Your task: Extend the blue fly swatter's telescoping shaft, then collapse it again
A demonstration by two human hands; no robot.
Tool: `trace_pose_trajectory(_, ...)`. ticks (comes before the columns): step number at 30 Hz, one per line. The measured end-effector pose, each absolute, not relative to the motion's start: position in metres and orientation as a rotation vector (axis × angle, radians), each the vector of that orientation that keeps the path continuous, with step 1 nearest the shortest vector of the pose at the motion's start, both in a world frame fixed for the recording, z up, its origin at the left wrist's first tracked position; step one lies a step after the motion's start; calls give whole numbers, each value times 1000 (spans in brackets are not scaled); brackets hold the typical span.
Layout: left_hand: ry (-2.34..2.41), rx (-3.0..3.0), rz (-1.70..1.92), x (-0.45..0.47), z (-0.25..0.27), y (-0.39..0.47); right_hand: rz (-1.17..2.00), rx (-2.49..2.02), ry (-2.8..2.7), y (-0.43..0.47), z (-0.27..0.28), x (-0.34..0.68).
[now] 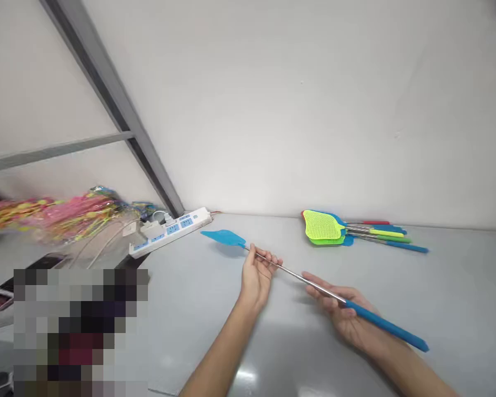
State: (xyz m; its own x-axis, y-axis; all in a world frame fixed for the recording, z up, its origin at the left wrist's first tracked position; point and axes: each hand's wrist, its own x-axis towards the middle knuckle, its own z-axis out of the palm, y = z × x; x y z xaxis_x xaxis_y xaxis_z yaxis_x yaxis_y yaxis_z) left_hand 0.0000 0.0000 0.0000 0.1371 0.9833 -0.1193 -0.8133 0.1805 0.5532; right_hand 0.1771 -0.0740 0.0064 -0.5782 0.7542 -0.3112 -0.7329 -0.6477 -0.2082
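A blue fly swatter (386, 324) with an extended metal rod is held slantwise above the grey tabletop, its flat blue head at the far left end. My left hand (258, 275) grips the thin rod just below the head, thumb on top. Farther down, my right hand (343, 309) has its fingers around the rod where it meets the blue handle. The handle's end sticks out past my right wrist. Beyond my right hand lies a stack of fly swatters (324, 227), a yellow-green one on top, with blue, green and red parts under it.
A white power strip (171, 231) with a plug in it lies at the left against the wall. Behind it, plastic bags of pink and yellow items (74, 212) are piled up. A pixelated patch covers the lower left. The wall (314, 138) borders the table's back.
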Motion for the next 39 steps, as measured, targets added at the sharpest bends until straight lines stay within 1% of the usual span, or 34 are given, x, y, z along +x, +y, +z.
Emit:
trace_pose_trajectory(8,488,417,1320,0,5,-2,1990,-547,-144,-75,0,167)
trace_pose_trajectory(14,541,533,1267,2,6,-6,1794,-715,-413,-75,8,165)
trace_pose_trajectory(18,636,769,1205,5,9,-10,1668,-910,-664,-75,13,165)
trace_pose_trajectory(22,754,1087,1069,10,9,-15,1536,-1035,-772,-75,14,163)
trace_pose_trajectory(30,785,1320,839,15,9,-27,1562,-1096,-897,-77,14,153)
trace_pose_trajectory(34,724,1324,677,17,10,-31,1630,-1044,-1003,-79,8,150)
trace_pose_trajectory(39,656,1228,513,20,6,-33,1626,-1012,-1086,-80,3,146)
